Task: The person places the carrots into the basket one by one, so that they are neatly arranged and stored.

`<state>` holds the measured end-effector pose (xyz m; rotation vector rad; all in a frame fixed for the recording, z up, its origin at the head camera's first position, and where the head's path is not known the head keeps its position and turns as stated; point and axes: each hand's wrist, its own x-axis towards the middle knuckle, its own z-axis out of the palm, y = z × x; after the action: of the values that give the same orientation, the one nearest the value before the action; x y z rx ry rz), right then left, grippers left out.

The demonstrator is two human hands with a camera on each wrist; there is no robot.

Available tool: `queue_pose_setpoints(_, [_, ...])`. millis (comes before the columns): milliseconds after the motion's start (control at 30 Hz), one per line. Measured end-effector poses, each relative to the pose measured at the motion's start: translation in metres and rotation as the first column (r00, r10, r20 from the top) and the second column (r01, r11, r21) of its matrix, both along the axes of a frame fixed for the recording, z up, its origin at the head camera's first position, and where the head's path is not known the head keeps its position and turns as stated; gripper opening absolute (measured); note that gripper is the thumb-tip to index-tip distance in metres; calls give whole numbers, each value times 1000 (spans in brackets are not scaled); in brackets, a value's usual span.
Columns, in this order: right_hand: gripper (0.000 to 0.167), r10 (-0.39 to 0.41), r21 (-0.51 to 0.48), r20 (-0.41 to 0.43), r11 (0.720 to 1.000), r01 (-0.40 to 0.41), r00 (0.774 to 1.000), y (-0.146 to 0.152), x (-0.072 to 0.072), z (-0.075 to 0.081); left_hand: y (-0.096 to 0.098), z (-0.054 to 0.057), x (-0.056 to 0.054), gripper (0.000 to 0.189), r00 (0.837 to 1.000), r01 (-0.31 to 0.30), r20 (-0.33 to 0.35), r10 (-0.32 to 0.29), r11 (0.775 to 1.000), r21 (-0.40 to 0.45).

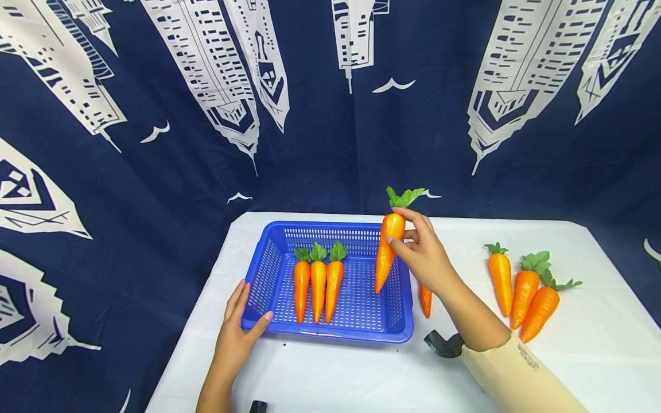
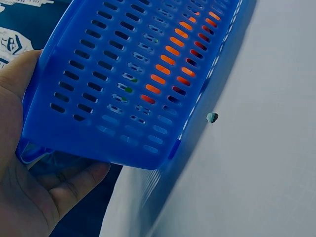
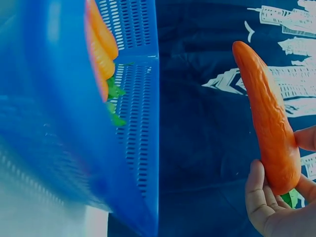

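Note:
My right hand [image 1: 424, 252] pinches an orange carrot [image 1: 388, 246] near its leafy top, between thumb and fingers. The carrot hangs over the right side of a blue plastic basket [image 1: 356, 332], tip down; the right wrist view shows the same carrot [image 3: 269, 118] with its wrinkled skin. Inside the basket, three carrots [image 1: 318, 291] lie side by side with their leaves toward the back. At the basket's front left corner, my left hand [image 1: 234, 332] grips the rim, thumb over the front edge and fingers along the left side.
Three more carrots [image 1: 525, 295] lie on the white table [image 1: 594, 344] at the right. Another carrot [image 1: 426, 301] shows partly beneath my right hand, beside the basket. A black strap-like piece [image 1: 445, 344] is at my right wrist. A dark blue printed cloth [image 1: 320, 155] hangs behind the table.

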<state>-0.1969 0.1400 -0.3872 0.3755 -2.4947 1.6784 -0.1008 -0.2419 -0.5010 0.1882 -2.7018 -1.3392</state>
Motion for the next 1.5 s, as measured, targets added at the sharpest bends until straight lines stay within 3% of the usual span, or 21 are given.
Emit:
queue_pose_setpoints(433, [59, 71, -77, -10, 994, -72, 997, -22, -15, 15, 3, 1, -1, 85, 1000, 5, 12, -5, 1000, 5])
queue_pose_setpoints(833, [59, 121, -135, 26, 984, -116, 992, -42, -32, 13, 3, 2, 0, 86, 1000, 13, -20, -13, 1000, 6])
queue_pose_setpoints(1067, [57, 111, -86, 36, 990, -108, 993, -55, -44, 2, 3, 2, 2, 86, 1000, 0, -3, 0, 1000, 3])
queue_pose_setpoints(1333, [55, 120, -2, 107, 993, -121, 987, -65, -56, -17, 3, 2, 2, 85, 1000, -3, -4, 3, 1000, 14])
queue_pose_setpoints(1500, [55, 137, -4, 175, 990, -138, 975, -70, -63, -30, 4, 4, 1, 85, 1000, -1, -6, 1, 1000, 13])
